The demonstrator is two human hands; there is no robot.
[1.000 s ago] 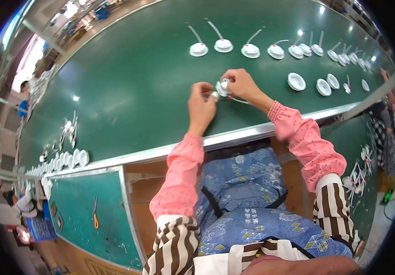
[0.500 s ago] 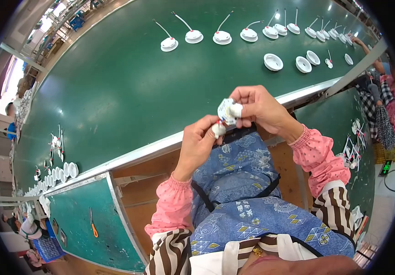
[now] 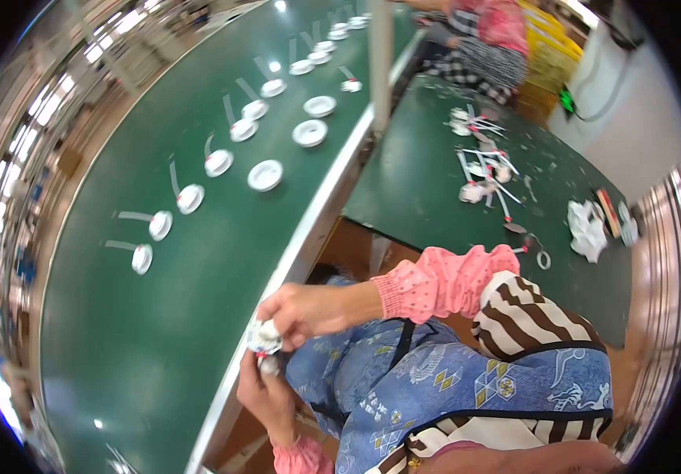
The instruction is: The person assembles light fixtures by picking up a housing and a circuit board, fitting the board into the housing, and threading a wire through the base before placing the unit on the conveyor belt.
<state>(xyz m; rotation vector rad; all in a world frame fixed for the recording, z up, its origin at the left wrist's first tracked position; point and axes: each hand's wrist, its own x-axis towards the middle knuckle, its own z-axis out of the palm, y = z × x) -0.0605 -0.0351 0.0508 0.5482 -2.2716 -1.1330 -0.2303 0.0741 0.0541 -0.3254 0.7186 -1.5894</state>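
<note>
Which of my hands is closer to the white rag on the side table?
Right. Both hold a small white part; the right hand is on the side toward the rag, well apart from it; the left hand sits beyond.

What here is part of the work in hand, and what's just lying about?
In hand: small white round part, held by right hand and left hand.
Lying about: wired white discs on green belt, white cups, loose parts on side table.
</note>
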